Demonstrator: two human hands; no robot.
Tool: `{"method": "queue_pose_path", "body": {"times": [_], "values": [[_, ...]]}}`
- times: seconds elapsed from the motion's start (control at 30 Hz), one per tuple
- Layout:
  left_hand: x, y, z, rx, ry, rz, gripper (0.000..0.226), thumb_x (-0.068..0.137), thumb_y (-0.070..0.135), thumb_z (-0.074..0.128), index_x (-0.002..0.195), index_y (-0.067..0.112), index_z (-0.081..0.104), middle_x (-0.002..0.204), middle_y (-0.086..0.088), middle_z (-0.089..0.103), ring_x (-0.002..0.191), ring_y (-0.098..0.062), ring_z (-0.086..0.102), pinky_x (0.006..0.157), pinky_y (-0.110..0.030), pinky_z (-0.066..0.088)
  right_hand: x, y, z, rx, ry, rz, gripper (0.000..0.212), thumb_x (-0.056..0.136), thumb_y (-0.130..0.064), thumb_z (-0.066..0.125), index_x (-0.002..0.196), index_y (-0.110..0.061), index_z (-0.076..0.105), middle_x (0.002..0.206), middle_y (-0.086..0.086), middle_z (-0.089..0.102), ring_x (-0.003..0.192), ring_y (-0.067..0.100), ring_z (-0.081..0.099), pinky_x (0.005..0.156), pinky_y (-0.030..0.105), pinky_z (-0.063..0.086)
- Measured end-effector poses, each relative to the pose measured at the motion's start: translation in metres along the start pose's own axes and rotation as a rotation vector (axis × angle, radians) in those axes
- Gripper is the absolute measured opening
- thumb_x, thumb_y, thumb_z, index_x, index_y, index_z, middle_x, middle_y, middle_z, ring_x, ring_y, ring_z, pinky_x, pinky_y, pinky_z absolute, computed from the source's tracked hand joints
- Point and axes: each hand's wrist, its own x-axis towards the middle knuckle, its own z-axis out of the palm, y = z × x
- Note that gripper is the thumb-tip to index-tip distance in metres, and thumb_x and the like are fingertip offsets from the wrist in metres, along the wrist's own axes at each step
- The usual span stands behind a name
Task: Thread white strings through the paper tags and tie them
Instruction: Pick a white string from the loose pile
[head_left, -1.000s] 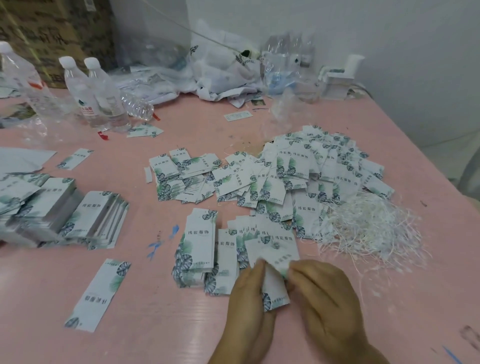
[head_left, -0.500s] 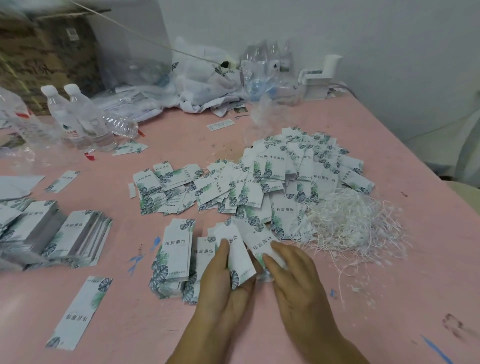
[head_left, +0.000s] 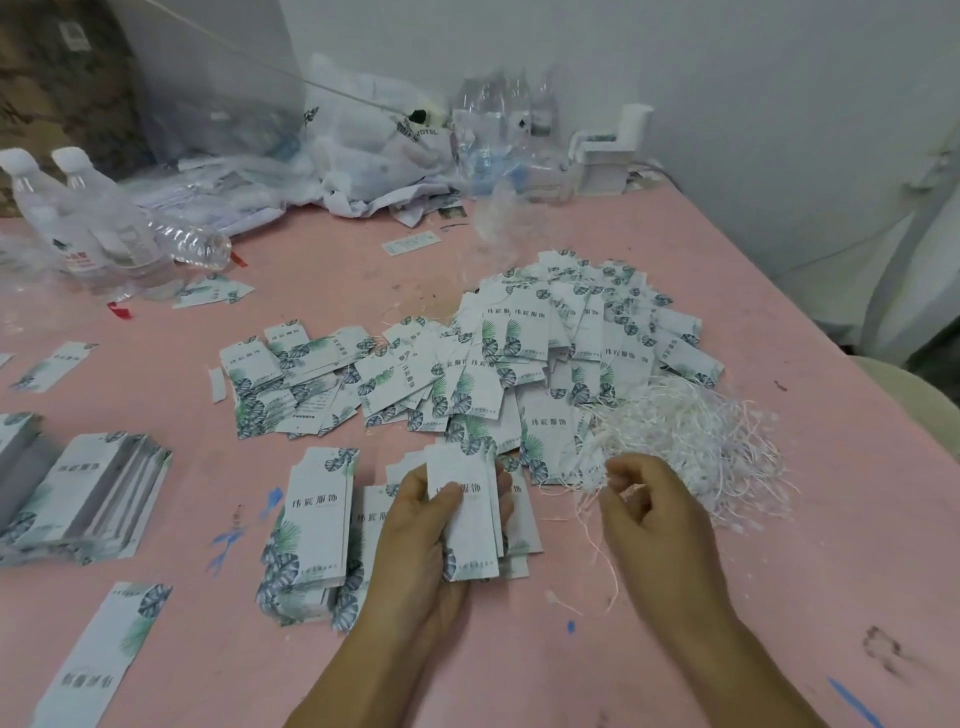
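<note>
My left hand (head_left: 423, 525) grips a small fan of white paper tags (head_left: 467, 525) with green leaf prints, thumb on top. My right hand (head_left: 657, 525) is beside it, fingers pinched on a thin white string (head_left: 597, 540) that trails down to the pink table. A tangled heap of white strings (head_left: 691, 431) lies just beyond my right hand. A large spread of loose tags (head_left: 493, 358) covers the middle of the table, some with strings showing. A neat stack of tags (head_left: 311, 535) lies left of my left hand.
More tag stacks (head_left: 88, 493) sit at the left edge and a long tag (head_left: 104, 654) lies front left. Water bottles (head_left: 78, 223) stand at the back left, with crumpled plastic bags (head_left: 374, 150) and a white box (head_left: 608, 161) at the back. The table's right edge (head_left: 841, 364) runs diagonally.
My hands have parted. The left now holds the tags alone and the right has moved right to the string heap and pinched a string. The view shifted down and right.
</note>
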Motion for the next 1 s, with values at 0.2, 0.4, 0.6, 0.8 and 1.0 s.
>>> {"method": "queue_pose_path", "body": {"times": [0.2,0.4,0.6,0.8,1.0], "values": [[0.002,0.0,0.005,-0.045,-0.05,-0.049,0.046,0.088,0.006,0.051,0.131,-0.007,0.042,0.116,-0.034,0.065,0.106,-0.044,0.067,0.076,-0.043,0.06,0.032,-0.017,0.018,-0.466,-0.121,-0.061,0.017,0.085,-0.045,0.061,0.097,-0.034,0.06,0.076,-0.017,0.055,0.067,0.002,0.052,0.057,0.026,0.039],[0.003,0.001,-0.001,-0.067,0.008,-0.09,0.047,0.081,0.008,0.057,0.124,-0.011,0.053,0.11,-0.027,0.07,0.089,-0.032,0.072,0.075,-0.038,0.062,0.041,-0.019,0.035,-0.681,-0.116,-0.069,0.013,0.092,-0.035,0.054,0.083,-0.03,0.062,0.07,-0.015,0.06,0.055,0.001,0.048,0.046,0.021,0.027],[0.004,0.001,0.001,-0.07,-0.004,-0.153,0.042,0.077,0.014,0.064,0.114,-0.004,0.063,0.086,-0.023,0.068,0.068,-0.03,0.065,0.065,-0.037,0.059,0.036,-0.019,0.019,-0.042,-0.132,0.09,0.013,0.089,-0.024,0.059,0.076,-0.026,0.061,0.066,-0.003,0.063,0.056,0.013,0.058,0.053,0.036,0.049],[0.004,-0.002,0.0,-0.171,-0.098,-0.11,0.039,0.088,0.012,0.057,0.123,0.028,0.065,0.088,-0.015,0.065,0.069,-0.026,0.059,0.059,-0.035,0.054,0.058,-0.052,-0.018,0.227,-0.139,0.103,0.011,0.087,-0.023,0.069,0.077,-0.028,0.07,0.06,-0.011,0.062,0.05,0.002,0.051,0.049,0.013,0.043],[0.003,-0.001,-0.002,-0.136,-0.125,-0.101,0.03,0.072,0.005,0.071,0.095,0.023,0.064,0.087,-0.014,0.063,0.066,-0.026,0.058,0.055,-0.032,0.051,0.066,-0.079,-0.025,0.281,-0.098,0.074,0.013,0.092,-0.022,0.063,0.081,-0.02,0.07,0.081,-0.006,0.072,0.071,-0.001,0.062,0.07,0.024,0.044]]}}
